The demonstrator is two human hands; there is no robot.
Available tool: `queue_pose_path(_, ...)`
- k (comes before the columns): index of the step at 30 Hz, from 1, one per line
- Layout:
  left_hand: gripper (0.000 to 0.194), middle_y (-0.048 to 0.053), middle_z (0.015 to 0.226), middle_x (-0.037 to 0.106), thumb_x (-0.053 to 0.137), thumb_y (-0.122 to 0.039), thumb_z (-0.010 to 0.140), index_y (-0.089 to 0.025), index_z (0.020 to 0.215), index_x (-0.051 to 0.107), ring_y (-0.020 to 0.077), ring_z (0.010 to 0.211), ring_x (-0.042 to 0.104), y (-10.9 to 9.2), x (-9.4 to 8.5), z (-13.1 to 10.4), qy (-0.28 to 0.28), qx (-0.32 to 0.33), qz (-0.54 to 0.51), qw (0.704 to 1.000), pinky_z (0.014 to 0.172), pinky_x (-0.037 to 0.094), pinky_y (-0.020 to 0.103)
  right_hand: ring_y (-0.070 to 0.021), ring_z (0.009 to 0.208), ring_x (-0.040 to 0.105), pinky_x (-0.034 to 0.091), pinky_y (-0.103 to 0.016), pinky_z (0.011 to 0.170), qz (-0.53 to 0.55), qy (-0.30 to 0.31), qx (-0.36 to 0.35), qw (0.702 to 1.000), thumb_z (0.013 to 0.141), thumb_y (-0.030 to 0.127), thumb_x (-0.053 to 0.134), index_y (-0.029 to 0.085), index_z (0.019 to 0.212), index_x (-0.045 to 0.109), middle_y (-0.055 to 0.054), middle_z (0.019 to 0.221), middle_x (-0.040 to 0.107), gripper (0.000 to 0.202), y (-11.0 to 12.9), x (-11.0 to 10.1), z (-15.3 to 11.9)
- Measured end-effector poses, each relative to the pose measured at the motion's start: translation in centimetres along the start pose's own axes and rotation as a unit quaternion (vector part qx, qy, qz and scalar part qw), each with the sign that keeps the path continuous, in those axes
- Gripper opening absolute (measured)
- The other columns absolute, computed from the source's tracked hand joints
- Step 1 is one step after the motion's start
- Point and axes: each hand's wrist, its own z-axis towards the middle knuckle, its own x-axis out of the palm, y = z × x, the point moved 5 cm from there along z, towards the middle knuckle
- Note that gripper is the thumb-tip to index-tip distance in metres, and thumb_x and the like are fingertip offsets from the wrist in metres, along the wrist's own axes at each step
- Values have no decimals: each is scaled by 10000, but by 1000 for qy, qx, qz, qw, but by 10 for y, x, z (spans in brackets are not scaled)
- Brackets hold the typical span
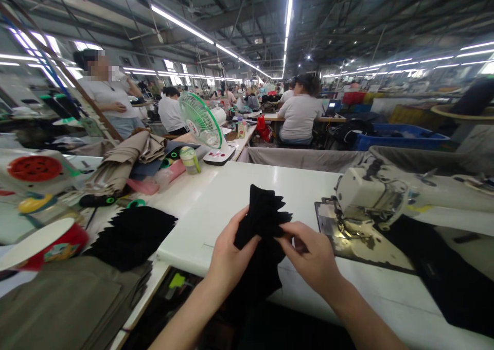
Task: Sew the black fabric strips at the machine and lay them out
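Several layered black cloth pieces (262, 213) with stepped edges are held up over the front edge of the white table (231, 195). My left hand (234, 249) grips the stack from its left side, thumb in front. At its right edge, my right hand (306, 247) pinches the cloth between thumb and fingers. Below my hands the black fabric hangs down past the table edge. To the right stands a sewing machine (366, 195), with another black cloth (436, 267) lying beside it. A fanned black stack (133, 231) rests on the left.
At the left are folded grey-brown fabric (73, 298), a red-and-white bowl (50, 244), a jar (190, 160) and a green fan (203, 126). Beyond the table are a blue bin (401, 136) and a seated person (302, 116). Another person (110, 95) stands at the left.
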Motion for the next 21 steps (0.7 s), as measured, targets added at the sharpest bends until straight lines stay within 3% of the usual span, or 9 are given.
queue_pose_path(4, 546, 57, 1255, 690, 688, -283, 767, -227, 1302, 593, 261, 1159, 655, 5, 2, 2, 6, -58, -56, 997, 1033, 517, 410, -125, 669, 641, 506, -223, 514, -28, -26, -50, 998, 946, 173, 599, 223, 985, 656, -58, 932, 646, 85, 9, -6, 1)
queue_pose_path(8, 557, 68, 1234, 699, 698, -302, 756, -203, 1294, 591, 260, 1134, 665, 12, 4, 3, 5, -87, -97, 991, 1003, 534, 398, -139, 759, 676, 511, -212, 547, -16, 33, -64, 997, 963, 194, 602, 218, 981, 618, -60, 964, 689, 35, 14, -1, 1)
queue_pose_path(11, 552, 71, 1236, 698, 689, -309, 760, -203, 1294, 595, 263, 1130, 667, 18, 3, 1, -6, -81, -90, 993, 1010, 529, 412, -114, 638, 660, 486, -205, 519, -12, 27, -48, 998, 969, 247, 621, 215, 1014, 603, -21, 866, 717, 58, 14, -1, 1)
queue_pose_path(15, 559, 66, 1286, 674, 686, -289, 749, -222, 1297, 605, 279, 1192, 636, 25, -2, -4, -35, -56, -54, 996, 1068, 490, 441, -92, 476, 584, 439, -212, 463, -18, -12, -32, 999, 975, 197, 584, 217, 1056, 585, 22, 749, 709, 84, 14, -6, -1)
queue_pose_path(21, 619, 59, 1321, 655, 682, -232, 739, -222, 1349, 571, 259, 1217, 622, 22, -2, -6, -36, -57, -105, 992, 1076, 486, 398, -91, 489, 575, 464, -234, 529, -37, 8, -93, 995, 929, 104, 581, 225, 1040, 596, -1, 859, 749, 165, 22, -6, -4)
